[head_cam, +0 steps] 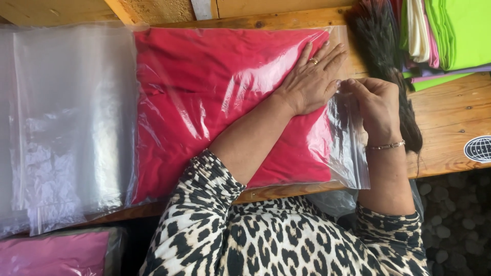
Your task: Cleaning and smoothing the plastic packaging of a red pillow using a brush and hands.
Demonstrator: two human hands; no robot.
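A folded red garment (204, 102) lies inside a clear plastic zip bag (348, 158) on a wooden table (450, 117). My left hand (314, 76), with a ring on one finger, presses flat on the bag near its open right end. My right hand (376, 102), wearing a thin bracelet, pinches the bag's closure strip at that end, right beside my left thumb. The sleeves on both arms have a leopard print.
A stack of empty clear bags (66, 122) lies to the left of the red one. A bagged pink garment (56, 253) sits lower left. Folded green, white and pink fabrics (450, 36) are stacked at the top right, with a dark bristly brush (381, 46) beside them.
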